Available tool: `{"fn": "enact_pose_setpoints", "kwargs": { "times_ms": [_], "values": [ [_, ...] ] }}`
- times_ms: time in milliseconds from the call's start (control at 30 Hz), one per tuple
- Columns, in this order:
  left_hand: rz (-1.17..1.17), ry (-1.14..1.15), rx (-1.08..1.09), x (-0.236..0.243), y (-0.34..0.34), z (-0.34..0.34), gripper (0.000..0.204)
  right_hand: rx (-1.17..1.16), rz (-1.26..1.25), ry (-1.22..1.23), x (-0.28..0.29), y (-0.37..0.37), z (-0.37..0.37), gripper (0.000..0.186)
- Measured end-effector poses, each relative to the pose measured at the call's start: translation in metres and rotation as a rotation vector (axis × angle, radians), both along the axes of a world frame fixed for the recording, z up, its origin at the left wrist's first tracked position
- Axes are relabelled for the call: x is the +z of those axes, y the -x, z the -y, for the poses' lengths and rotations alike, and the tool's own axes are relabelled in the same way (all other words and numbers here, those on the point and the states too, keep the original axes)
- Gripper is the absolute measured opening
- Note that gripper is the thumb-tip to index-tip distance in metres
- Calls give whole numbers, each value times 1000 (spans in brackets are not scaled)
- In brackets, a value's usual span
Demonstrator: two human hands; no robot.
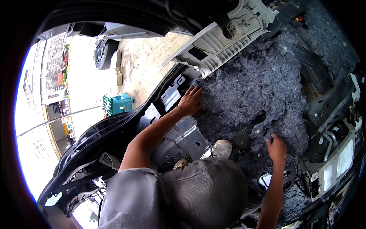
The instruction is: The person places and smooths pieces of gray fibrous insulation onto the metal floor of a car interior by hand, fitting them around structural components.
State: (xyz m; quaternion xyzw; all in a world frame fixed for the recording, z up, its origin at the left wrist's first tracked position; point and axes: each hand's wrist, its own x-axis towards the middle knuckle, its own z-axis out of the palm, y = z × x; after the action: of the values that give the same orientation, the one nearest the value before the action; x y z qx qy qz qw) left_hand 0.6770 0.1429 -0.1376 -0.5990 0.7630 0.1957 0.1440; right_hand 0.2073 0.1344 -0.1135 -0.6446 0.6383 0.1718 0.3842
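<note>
A thick, ragged mat of grey felt insulation (263, 76) covers much of the car's stripped floor. It is torn, with dark gaps near its middle. My left hand (191, 101) rests at the mat's left edge, beside the door sill, its fingers stretched out and spread. Over the mat's lower right part is my right hand (277, 148), its thumb standing out and the other fingers curled down and partly hidden. It appears closed on the felt. Bare dark metal floor (187, 133) shows between my left forearm and my shoes.
A pale plastic trim panel (225, 42) lies along the far sill. To the right are metal pipes (328, 143) and a bracketed frame with light panels (345, 158). Outside the door opening stand a teal container (122, 104) and a wheel (104, 54).
</note>
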Motion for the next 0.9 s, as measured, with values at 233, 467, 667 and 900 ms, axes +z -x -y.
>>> {"fn": "enact_pose_setpoints", "kwargs": {
  "times_ms": [233, 467, 667, 900],
  "values": [
    [-112, -111, -166, -12, 17, -16, 31, 129, 578, 397, 44, -180, -38, 57],
    [-106, -51, -133, -1, 45, 2, 33, 182, 230, -297, -52, -206, -63, 68],
    [-41, -69, -97, -14, 21, -22, 32, 259, 129, -274, -54, -221, -54, 55],
    [-220, 239, 0, 1, 59, 49, 31, -75, 393, -8, -32, -193, -73, 49]
  ]
}}
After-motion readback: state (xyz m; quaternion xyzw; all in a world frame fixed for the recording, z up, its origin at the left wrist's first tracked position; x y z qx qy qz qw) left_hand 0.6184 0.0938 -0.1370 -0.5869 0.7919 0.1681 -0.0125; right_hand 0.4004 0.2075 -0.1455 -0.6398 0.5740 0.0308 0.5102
